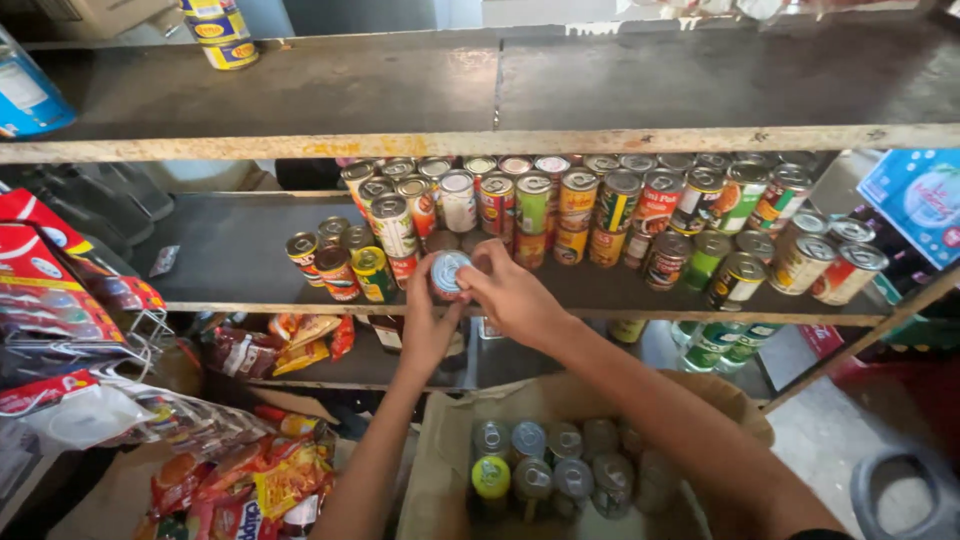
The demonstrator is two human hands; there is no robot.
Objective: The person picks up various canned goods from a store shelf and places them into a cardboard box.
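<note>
One silver-topped can [447, 272] sat at the centre of the frame, clasped between both hands just above the front edge of the middle shelf [230, 262]. The left hand [425, 325] cupped it from below and the left, fingers curled narrow around its side; the right hand [510, 295] closed on it from the right, fingertips on its rim. Behind it, dozens of labelled cans [620, 200] stood in rows and stacks across that shelf, too many and too overlapped to count exactly. In the lower centre, an open cardboard box [445, 470] held about ten more cans, one with a yellow lid [490, 476]. Two yellow-labelled tins [222, 30] stood stacked at the upper left on the bare top shelf [640, 85]. Red snack packets [240, 485] filled the lower left. The shelves were dark, worn boards with scuffed pale edges.
</note>
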